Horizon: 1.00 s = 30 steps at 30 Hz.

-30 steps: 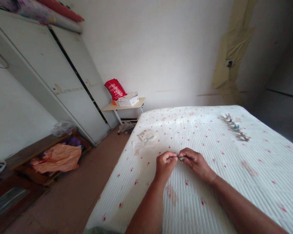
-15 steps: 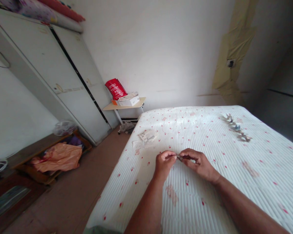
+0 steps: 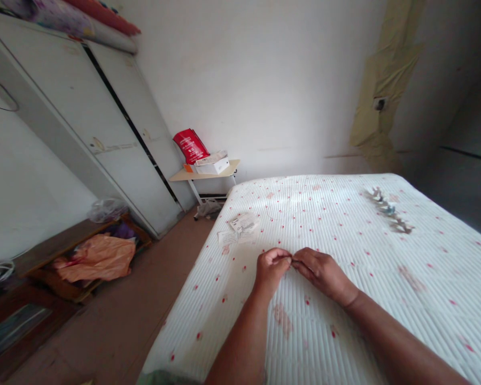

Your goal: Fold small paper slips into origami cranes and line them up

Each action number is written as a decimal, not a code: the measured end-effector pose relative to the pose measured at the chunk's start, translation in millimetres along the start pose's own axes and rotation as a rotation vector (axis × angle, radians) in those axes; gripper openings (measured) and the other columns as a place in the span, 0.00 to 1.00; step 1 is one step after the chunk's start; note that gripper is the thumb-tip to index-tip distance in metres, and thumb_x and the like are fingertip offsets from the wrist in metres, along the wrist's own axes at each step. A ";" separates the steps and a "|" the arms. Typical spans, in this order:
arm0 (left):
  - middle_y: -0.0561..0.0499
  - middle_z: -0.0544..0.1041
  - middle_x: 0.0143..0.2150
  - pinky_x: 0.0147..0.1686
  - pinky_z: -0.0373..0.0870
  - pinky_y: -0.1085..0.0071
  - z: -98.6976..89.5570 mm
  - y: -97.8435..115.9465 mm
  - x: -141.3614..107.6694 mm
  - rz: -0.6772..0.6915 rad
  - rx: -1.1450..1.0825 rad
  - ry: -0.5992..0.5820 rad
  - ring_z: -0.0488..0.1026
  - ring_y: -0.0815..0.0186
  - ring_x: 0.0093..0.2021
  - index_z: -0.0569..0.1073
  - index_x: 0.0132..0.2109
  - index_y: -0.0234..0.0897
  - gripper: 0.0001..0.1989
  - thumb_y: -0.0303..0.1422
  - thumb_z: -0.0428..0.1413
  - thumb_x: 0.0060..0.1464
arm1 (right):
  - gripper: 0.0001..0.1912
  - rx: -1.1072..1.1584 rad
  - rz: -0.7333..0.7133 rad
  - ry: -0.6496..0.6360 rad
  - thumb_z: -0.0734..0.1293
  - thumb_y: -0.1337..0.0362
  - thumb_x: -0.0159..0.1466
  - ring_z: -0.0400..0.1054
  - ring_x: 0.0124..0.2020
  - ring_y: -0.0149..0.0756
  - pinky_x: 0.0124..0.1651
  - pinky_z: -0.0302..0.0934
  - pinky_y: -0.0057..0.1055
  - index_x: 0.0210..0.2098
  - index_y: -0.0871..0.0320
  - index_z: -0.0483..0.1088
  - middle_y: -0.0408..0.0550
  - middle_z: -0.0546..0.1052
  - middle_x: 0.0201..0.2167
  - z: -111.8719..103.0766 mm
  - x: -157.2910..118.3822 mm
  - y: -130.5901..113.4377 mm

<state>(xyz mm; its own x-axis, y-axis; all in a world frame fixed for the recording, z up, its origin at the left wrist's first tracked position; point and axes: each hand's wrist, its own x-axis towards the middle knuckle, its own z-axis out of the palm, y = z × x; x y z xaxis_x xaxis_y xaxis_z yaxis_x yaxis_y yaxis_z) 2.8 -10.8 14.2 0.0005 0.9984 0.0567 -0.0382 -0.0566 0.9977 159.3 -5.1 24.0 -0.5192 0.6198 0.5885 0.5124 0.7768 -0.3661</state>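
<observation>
Left hand (image 3: pixel 269 271) and right hand (image 3: pixel 327 275) pinch tiny, mostly hidden item (image 3: pixel 291 258) above bed (image 3: pixel 320 342), papers (image 3: pixel 242 222) at ten o'clock, small pieces (image 3: pixel 389 210) at two.

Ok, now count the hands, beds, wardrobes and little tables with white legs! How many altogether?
Hands: 2 (left hand, right hand)
Bed: 1
Wardrobe: 1
Little table: 1
Total: 5
</observation>
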 end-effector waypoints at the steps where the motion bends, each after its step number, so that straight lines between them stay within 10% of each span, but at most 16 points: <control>1: 0.52 0.73 0.23 0.27 0.66 0.74 -0.2 -0.1 -0.2 0.004 0.004 -0.001 0.69 0.69 0.24 0.73 0.29 0.31 0.06 0.30 0.55 0.42 | 0.09 0.002 0.005 0.002 0.57 0.64 0.65 0.70 0.32 0.34 0.35 0.65 0.29 0.37 0.58 0.68 0.49 0.74 0.31 0.9 -0.5 0.9; 18: 0.53 0.74 0.23 0.25 0.63 0.76 -3.2 -2.1 -0.9 0.058 0.149 -0.035 0.68 0.70 0.24 0.75 0.29 0.32 0.07 0.27 0.53 0.41 | 0.11 0.118 0.098 -0.041 0.57 0.63 0.65 0.67 0.28 0.32 0.31 0.62 0.27 0.32 0.58 0.68 0.47 0.71 0.27 2.1 -1.9 2.1; 30: 0.52 0.73 0.19 0.24 0.64 0.74 -1.6 6.8 -1.3 -0.117 -0.152 -0.051 0.68 0.71 0.20 0.74 0.27 0.30 0.07 0.28 0.56 0.36 | 0.09 0.443 0.158 -0.008 0.61 0.60 0.63 0.69 0.32 0.33 0.34 0.63 0.29 0.36 0.58 0.71 0.49 0.74 0.30 -6.4 -1.7 8.8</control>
<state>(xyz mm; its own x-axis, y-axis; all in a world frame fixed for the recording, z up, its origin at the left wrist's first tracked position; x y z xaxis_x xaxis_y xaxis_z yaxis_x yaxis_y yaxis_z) 0.9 -12.6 20.8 0.0640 0.9965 -0.0534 -0.1856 0.0645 0.9805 169.0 -0.1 24.3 -0.4647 0.7339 0.4954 0.2453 0.6443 -0.7244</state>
